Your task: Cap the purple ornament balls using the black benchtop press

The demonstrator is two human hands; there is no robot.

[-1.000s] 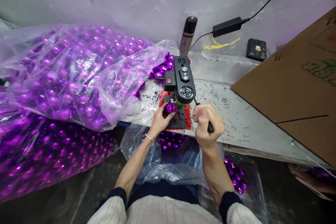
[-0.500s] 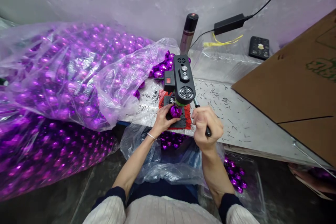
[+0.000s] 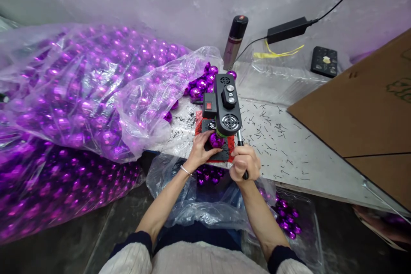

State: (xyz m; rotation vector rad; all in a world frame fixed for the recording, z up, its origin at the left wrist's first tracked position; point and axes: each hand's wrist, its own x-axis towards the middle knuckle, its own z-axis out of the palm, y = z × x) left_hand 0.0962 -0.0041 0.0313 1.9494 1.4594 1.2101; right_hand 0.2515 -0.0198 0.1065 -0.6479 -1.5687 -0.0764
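A small black bench drill press (image 3: pixel 228 102) with a red switch stands on the table. Beneath its head sits a shiny purple ball (image 3: pixel 216 140), which touches or nearly touches the machine's lower end; the contact point is hidden. My left hand (image 3: pixel 201 150) pinches this ball from the left side, thumb in front and fingers behind, over the black base plate (image 3: pixel 221 155). Around the black grip of the lever (image 3: pixel 240 137), to the right of the machine, my right hand (image 3: pixel 245 162) is closed. A red sheet (image 3: pixel 199 117) lies under the base.
A big clear bag of purple balls (image 3: pixel 96 81) fills the left. Loose balls (image 3: pixel 201 85) lie behind the machine. Dark shavings (image 3: pixel 276 128) litter the white table (image 3: pixel 257 167). A spray can (image 3: pixel 235 43) stands behind; a cardboard box (image 3: pixel 359 111) is at right.
My right hand has swung the lever's grip left, closer to the machine. My left hand stays on the ball. The view has shifted slightly.
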